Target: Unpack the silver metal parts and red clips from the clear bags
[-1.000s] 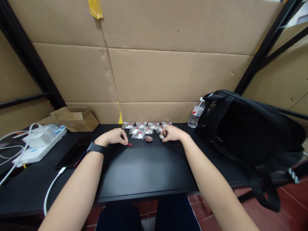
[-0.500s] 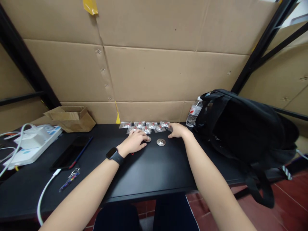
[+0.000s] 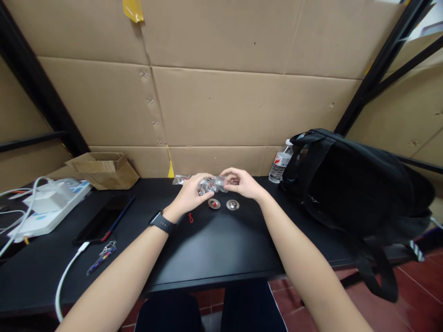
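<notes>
Several clear plastic packets (image 3: 210,185) with shiny metal and red bits inside are bunched together between my two hands. My left hand (image 3: 189,192), a dark watch on its wrist, curls round them from the left. From the right, my right hand (image 3: 238,182) presses in with bent fingers. Another clear packet (image 3: 180,179) lies behind my left hand, partly hidden. Just in front of the bunch, two small domed metal discs like finger cymbals lie flat: a left disc (image 3: 214,204) with red on it and a right disc (image 3: 233,204). A red cord loop (image 3: 190,217) sits below my left hand.
A paper bag (image 3: 109,170), a power strip (image 3: 51,203), a phone (image 3: 100,219) with a pen and a keychain (image 3: 102,258) are on the left of the black desk (image 3: 221,249). A water bottle (image 3: 281,161) and black backpack (image 3: 356,184) stand right, with a cardboard wall (image 3: 214,110) behind.
The spread-out rows of packets have been drawn into a bunch. My right hand has moved left, and my left hand has come off the left disc, now uncovered along with the red loop.
</notes>
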`<state>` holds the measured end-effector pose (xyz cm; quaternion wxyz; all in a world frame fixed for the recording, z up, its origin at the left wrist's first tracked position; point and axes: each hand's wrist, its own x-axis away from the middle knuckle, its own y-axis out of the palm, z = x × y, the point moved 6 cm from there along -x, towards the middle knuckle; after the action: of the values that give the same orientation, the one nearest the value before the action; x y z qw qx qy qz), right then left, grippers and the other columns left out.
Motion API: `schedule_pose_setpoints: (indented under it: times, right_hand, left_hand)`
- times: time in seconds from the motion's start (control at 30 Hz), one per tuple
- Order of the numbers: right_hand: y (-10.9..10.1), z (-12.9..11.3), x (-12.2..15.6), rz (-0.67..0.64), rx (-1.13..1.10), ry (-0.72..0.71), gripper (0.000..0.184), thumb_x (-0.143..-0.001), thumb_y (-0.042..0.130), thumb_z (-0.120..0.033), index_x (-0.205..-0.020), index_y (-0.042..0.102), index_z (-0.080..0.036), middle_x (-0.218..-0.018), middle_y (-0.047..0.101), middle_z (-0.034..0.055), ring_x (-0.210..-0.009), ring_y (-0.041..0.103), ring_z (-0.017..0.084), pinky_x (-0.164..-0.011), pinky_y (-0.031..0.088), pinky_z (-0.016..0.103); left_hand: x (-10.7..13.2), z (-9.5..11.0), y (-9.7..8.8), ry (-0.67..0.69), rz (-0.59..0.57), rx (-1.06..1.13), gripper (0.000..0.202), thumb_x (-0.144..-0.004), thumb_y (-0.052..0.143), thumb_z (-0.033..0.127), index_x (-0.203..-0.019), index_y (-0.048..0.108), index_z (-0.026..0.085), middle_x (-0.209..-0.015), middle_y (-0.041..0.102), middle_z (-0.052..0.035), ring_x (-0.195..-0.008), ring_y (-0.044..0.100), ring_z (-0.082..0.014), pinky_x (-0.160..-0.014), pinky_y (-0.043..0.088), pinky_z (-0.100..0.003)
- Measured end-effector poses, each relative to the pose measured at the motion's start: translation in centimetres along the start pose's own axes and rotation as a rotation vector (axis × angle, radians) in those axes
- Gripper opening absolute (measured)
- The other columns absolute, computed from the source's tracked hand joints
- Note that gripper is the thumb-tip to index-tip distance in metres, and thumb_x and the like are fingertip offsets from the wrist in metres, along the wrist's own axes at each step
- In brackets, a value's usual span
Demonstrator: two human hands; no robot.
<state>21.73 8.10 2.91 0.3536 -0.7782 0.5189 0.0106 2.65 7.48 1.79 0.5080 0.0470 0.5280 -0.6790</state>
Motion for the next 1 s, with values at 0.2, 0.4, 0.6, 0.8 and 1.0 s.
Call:
schedule_pose_setpoints:
  times: [0.2,0.4,0.6,0.8,1.0]
  right_hand:
    - [1.1,0.6,-0.1,0.131,0.305,-0.041,0.055,-0.076,0.072,-0.02,-0.129,0.057,-0.021,-0.112,0.066,0.0071,-0.096,0.062,0.019,-0.089,0.048,0.034]
    - [2.9,1.1,0.0,-0.108,0.391,-0.051,0.031,-0.08,0.07,-0.021,-0.111,0.071,-0.021,-0.106,0.07,0.0056,-0.093,0.064,0.019,-0.086,0.048,0.031]
    - [5.8,1.8,0.3,-0.31,0.358,-0.014,0.057,-0.072,0.081,-0.025,-0.128,0.066,-0.025,-0.123,0.07,0.0063,-0.103,0.066,0.022,-0.091,0.048,0.031]
    - [5.9,1.7,-0.2,-0.166,0.284,-0.03,0.053,-0.069,0.084,-0.028,-0.12,0.07,-0.025,-0.105,0.071,0.0039,-0.084,0.064,0.018,-0.079,0.05,0.03]
    - [3.4,1.6,-0.8,0.374,-0.272,0.04,0.047,-0.07,0.081,-0.046,-0.104,0.061,-0.021,-0.108,0.068,0.0069,-0.097,0.068,0.021,-0.081,0.055,0.032]
  left_hand:
    - [0.1,-3.5,-2.5,-0.23,0.024,-0.297,0.019,-0.092,0.058,0.035,-0.095,0.074,0.027,-0.109,0.072,-0.0055,-0.118,0.051,-0.0297,-0.103,0.027,-0.048]
    - [4.0,-11.2,-8.8,-0.607,0.327,-0.645,0.035,-0.098,0.039,0.035,-0.105,0.072,0.024,-0.116,0.068,-0.0099,-0.12,0.042,-0.0334,-0.099,0.022,-0.052]
    - [5.5,-15.3,-7.8,-0.725,0.148,-0.669,0.046,-0.08,0.059,0.025,-0.126,0.065,0.026,-0.132,0.058,-0.0152,-0.121,0.044,-0.0394,-0.094,0.033,-0.054]
    - [2.5,-11.9,-6.4,-0.533,0.191,-0.482,0.03,-0.085,0.054,0.024,-0.111,0.07,0.026,-0.122,0.063,-0.0093,-0.118,0.053,-0.0316,-0.097,0.04,-0.045]
    - [0.3,-5.7,-0.5,-0.192,-0.06,-0.032,0.023,-0.085,0.066,0.043,-0.092,0.078,0.025,-0.113,0.064,-0.0062,-0.111,0.06,-0.0243,-0.105,0.042,-0.039]
